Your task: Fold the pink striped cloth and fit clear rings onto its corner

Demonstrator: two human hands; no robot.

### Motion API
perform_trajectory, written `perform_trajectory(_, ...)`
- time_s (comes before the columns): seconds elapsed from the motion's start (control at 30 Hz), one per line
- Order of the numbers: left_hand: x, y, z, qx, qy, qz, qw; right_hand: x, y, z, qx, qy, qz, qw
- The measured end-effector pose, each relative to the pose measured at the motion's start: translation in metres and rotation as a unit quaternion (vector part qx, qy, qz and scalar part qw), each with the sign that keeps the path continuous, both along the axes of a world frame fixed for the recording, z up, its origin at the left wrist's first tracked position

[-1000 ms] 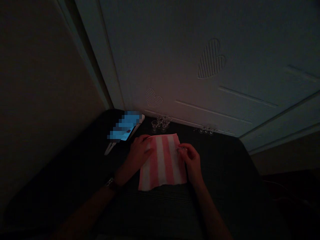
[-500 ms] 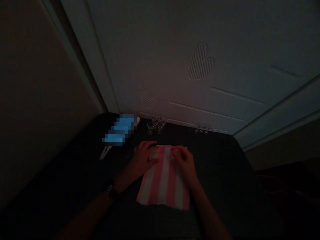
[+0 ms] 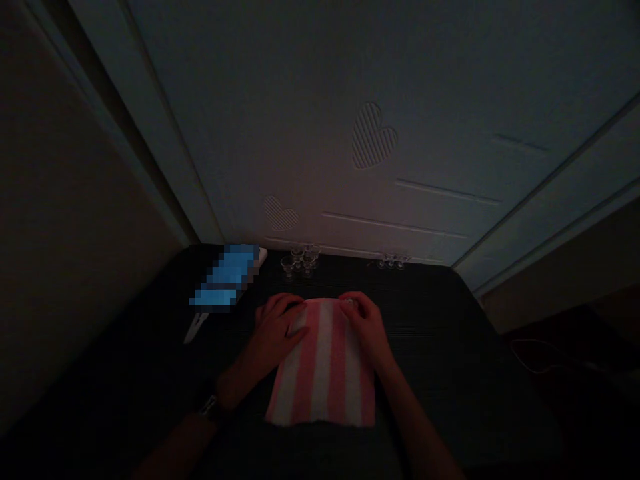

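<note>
A pink-and-white striped cloth (image 3: 320,363) lies flat on the dark table in front of me. My left hand (image 3: 277,325) rests on its upper left corner, thumb spread from the fingers. At the upper right corner is my right hand (image 3: 364,323), its thumb and fingers bent together. Something small and pale shows at those fingertips, too dark to make out. Several small clear stemmed cups (image 3: 300,261) stand in a cluster beyond the cloth. More small clear cups (image 3: 393,261) sit farther right, along the wall.
A device with a lit, blurred blue screen (image 3: 225,277) sits at the back left of the dark table (image 3: 430,360). A pale wall panel (image 3: 300,120) with raised hearts borders the back edge. A white cable (image 3: 530,363) runs at the far right.
The view has shifted slightly. My right hand has moved from over the cloth's upper part to its upper right edge. My left hand stays on the upper left corner.
</note>
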State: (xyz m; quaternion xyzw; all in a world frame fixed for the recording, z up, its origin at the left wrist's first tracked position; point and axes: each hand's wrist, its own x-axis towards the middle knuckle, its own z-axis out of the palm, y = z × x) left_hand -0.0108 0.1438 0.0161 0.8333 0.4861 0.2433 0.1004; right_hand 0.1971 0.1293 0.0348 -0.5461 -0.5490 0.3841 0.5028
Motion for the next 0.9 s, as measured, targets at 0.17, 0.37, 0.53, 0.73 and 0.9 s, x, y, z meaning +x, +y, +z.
perform_trajectory(0.17,0.002,-0.002,0.004,0.025,0.004,-0.024,0.999,-0.001,-0.002,0.0,0.004,0.049,-0.016,0.999)
perform_trajectory(0.37,0.008,-0.01,0.008,0.037,0.044,-0.139,0.989,-0.002,-0.005,0.006,0.025,0.148,-0.013,0.989)
perform_trajectory(0.53,0.008,-0.013,0.007,0.006,0.047,-0.168,0.985,-0.002,-0.002,0.002,0.005,0.195,0.005,0.981)
perform_trajectory(0.73,0.006,-0.014,0.021,-0.017,0.035,-0.191,0.981,0.001,0.0,-0.006,-0.035,0.216,-0.005,0.976)
perform_trajectory(0.9,0.006,-0.015,0.024,-0.023,0.023,-0.205,0.978,-0.001,-0.001,-0.001,-0.026,0.245,0.007,0.969)
